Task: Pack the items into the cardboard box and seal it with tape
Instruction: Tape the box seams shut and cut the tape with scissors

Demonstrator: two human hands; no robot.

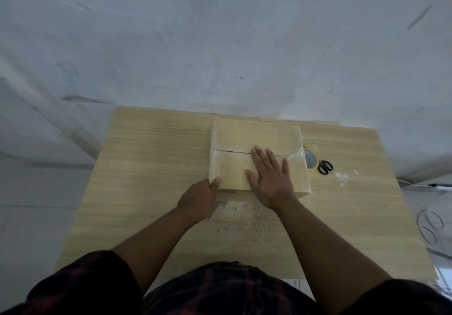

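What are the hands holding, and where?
The left hand grips the cardboard box at its near left corner, thumb on top. The right hand only presses flat on it.

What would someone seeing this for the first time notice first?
The closed cardboard box at the far middle of the table, with the right hand pressed flat on its top and the left hand holding its near left corner. Right of it lie a tape roll and black scissors.
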